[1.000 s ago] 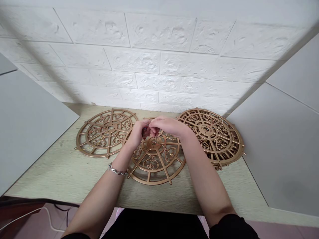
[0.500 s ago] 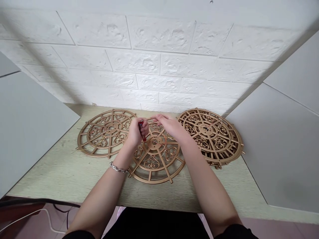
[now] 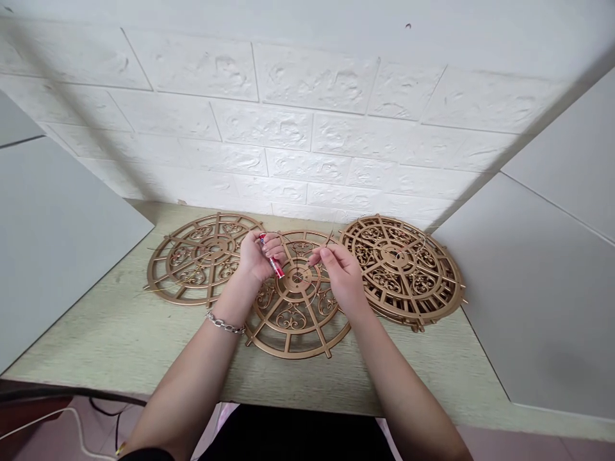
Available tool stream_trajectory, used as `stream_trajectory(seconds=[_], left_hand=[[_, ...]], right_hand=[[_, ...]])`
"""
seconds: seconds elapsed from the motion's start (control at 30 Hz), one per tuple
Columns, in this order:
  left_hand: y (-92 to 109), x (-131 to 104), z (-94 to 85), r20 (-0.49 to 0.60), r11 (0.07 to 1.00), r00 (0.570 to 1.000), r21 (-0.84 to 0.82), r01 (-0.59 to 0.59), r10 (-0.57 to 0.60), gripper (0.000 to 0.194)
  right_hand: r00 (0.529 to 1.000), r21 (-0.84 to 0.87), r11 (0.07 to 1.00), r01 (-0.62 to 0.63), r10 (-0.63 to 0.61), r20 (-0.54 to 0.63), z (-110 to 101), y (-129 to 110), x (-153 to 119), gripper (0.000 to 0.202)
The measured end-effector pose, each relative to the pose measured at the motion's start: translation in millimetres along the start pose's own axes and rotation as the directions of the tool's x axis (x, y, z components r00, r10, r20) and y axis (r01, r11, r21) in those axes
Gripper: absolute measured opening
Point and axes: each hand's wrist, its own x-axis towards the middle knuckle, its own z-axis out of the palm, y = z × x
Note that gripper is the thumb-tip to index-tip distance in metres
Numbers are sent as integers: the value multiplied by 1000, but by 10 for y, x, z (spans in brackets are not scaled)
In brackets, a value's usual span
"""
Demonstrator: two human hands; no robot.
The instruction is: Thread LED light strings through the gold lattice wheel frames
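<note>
My left hand (image 3: 262, 259) is closed around a small red and white tube (image 3: 275, 259), its lower end pointing at the hub of the middle gold clock-dial frame (image 3: 291, 320). That frame is round, with scrollwork panels and spokes. Over its right side, my right hand (image 3: 341, 275) has thumb and fingers pinched together; whether they grip anything is hidden. Thin wires (image 3: 314, 294) rise and curl from the hub close to both hands.
Another gold frame (image 3: 166, 282) with wires lies to the left. On the right is a stack of similar frames (image 3: 413, 301). All rest on a pale green table (image 3: 120, 333) against a white brick-patterned wall (image 3: 288, 121), between grey side panels (image 3: 542, 307). Cables (image 3: 77, 416) hang lower left.
My right hand has drawn back toward me and slightly right, its fingers going from stretched out to pinched. My left hand has turned a little, showing more of the tube.
</note>
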Motion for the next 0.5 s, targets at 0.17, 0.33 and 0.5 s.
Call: stream_trajectory(seconds=[0.17, 0.33, 0.5], left_hand=[[-19, 37, -31, 10, 996, 1000, -86, 25, -24, 22], [-52, 24, -14, 43, 991, 999, -127, 34, -28, 22], [-80, -5, 13, 52, 987, 999, -162, -1, 10, 22]], right_hand=[[989, -46, 991, 124, -120, 83, 4, -61, -74, 25], [927, -386, 865, 320, -200, 318, 40, 12, -67, 18], [877, -644, 608, 465, -217, 429, 55, 169, -46, 18]])
